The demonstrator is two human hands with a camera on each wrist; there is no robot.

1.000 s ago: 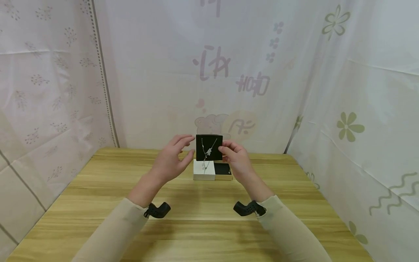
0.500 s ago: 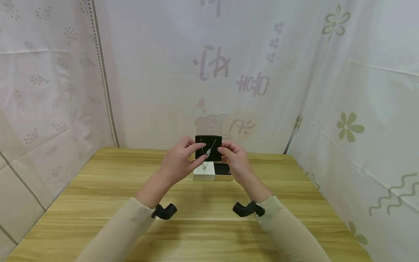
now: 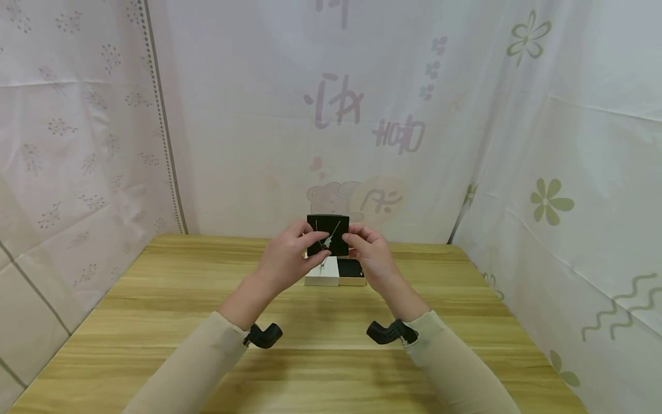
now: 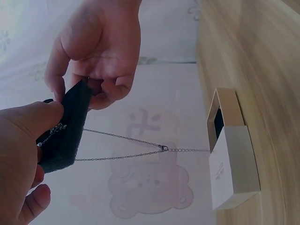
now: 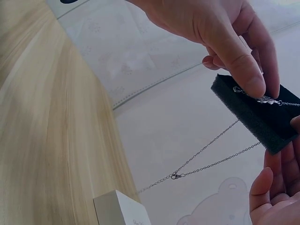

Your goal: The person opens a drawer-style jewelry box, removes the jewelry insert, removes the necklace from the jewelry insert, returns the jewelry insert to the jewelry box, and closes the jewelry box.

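A square black foam jewelry pad (image 3: 339,247) is held up above the table, its face toward the head camera. My right hand (image 3: 377,259) pinches the pad's right edge with thumb and fingers. On the pad lies a silver necklace, its sparkling pendant (image 5: 267,100) in the middle. My left hand (image 3: 287,256) has thumb and index finger closed about that pendant, partly covering it. Behind the pad the necklace chain (image 5: 211,146) hangs in a V, meeting at a clasp (image 4: 164,148) with an extender tail that trails down toward the box.
On the wooden table (image 3: 310,362), below the hands, stands a small white box (image 3: 320,280). Beside it, on the right, is a tan tray (image 3: 354,282) with a black inside. Printed curtains (image 3: 248,115) enclose the table at the back and sides.
My left hand has moved right, from open beside the pad onto the pendant, its thumb and index finger drawing together. The right hand keeps its hold; the pad has shifted slightly left and down.
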